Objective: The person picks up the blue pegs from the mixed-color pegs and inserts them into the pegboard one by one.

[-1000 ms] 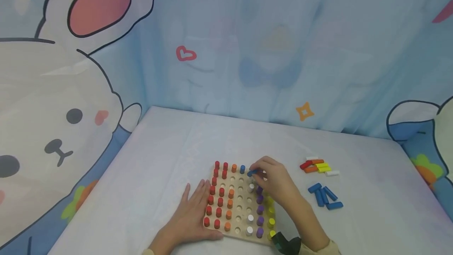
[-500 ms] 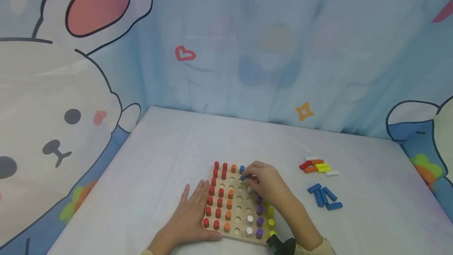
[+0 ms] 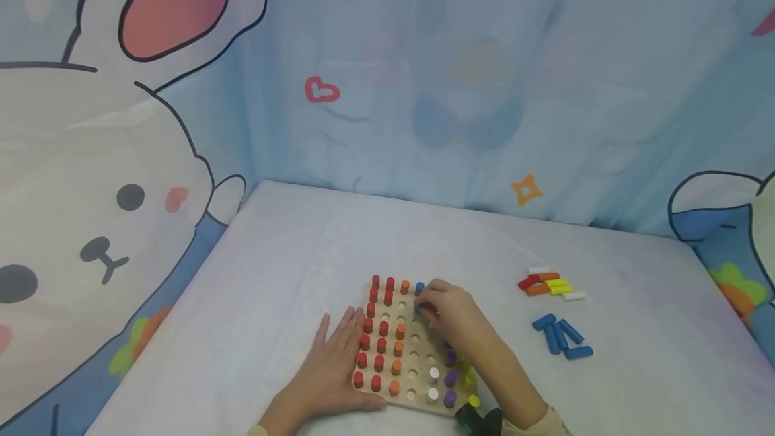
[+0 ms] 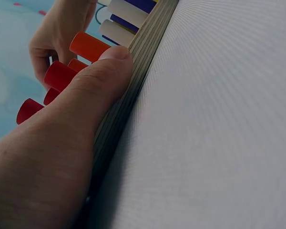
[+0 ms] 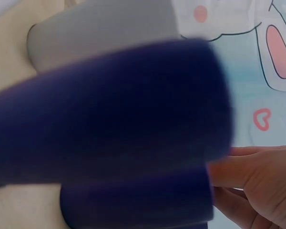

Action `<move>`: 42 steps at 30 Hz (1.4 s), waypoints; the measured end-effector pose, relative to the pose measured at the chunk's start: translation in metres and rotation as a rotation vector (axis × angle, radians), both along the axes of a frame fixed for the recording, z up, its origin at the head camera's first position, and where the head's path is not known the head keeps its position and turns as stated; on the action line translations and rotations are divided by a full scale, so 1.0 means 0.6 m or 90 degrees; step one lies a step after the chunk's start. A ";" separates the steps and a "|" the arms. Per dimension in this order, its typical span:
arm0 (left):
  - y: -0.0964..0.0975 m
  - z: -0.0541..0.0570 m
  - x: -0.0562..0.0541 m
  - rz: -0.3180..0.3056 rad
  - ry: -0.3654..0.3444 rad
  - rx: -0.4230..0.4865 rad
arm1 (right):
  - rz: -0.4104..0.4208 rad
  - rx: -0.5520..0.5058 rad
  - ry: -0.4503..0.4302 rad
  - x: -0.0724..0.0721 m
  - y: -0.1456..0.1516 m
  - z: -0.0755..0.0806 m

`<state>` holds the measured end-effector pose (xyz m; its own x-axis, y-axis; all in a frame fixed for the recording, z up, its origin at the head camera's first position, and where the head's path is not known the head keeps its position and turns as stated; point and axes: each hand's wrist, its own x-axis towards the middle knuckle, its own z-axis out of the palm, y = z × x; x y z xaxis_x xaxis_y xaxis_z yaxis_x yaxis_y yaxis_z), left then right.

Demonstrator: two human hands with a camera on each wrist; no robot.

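A wooden pegboard [image 3: 422, 383] with rows of round holes lies on the table. Red pegs [image 3: 381, 345] fill most of its left columns, with orange pegs [image 3: 398, 348] beside them, then white and purple pegs [image 3: 451, 378] further right. At the far edge stands one blue peg [image 3: 420, 286]. My right hand [image 3: 454, 315] pinches another blue peg [image 3: 417, 307] right at the hole in front of that one, and its fingers partly hide it. Along the board's left side rests my left hand [image 3: 329, 372], fingers straight, its thumb [image 4: 115, 57] against the front edge.
Several loose blue pegs [image 3: 553, 340] lie on the table to the right of the board. Behind them is a small pile of red, orange, yellow and white pegs [image 3: 537, 290]. A dark wrist camera [image 3: 478, 420] covers the board's near right corner.
My right hand has moved left and slightly nearer with the blue peg, from beside the standing blue peg to the hole in front of it. The left hand stays in place.
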<state>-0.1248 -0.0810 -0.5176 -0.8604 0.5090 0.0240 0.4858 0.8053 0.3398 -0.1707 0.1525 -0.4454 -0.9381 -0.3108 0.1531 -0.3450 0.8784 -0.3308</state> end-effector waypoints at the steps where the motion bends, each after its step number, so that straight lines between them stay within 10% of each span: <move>1: 0.000 0.001 0.000 -0.001 -0.002 0.000 | -0.001 -0.001 0.002 0.000 0.000 -0.001; 42: 0.001 0.003 0.001 0.005 -0.006 -0.009 | 0.000 0.008 0.040 -0.009 -0.009 -0.018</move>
